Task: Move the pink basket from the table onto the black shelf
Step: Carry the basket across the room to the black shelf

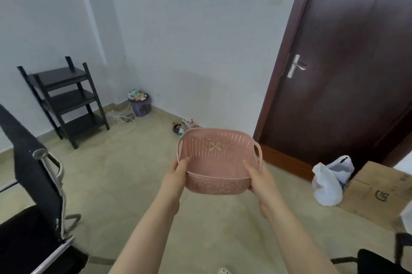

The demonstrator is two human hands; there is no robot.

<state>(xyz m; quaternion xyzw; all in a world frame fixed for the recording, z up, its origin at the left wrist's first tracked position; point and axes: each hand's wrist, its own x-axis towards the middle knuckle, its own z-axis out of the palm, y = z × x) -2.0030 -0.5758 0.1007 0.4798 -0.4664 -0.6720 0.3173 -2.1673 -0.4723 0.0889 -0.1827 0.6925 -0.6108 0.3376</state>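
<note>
I hold the pink basket point(217, 157) in the air at the middle of the view, tilted so its perforated inside faces me. My left hand point(177, 175) grips its left rim and my right hand point(258, 179) grips its right side, thumbs inside. The basket holds nothing. The black shelf point(66, 101), with three tiers that look bare, stands against the wall at the far left, well away from the basket across open floor.
A black office chair point(29, 186) stands at the left near me. A purple bin point(140, 104) with trash and white cables sits in the corner. A dark closed door point(347, 66) is at right; a white plastic bag point(330, 180) and cardboard box point(379, 195) lie below it.
</note>
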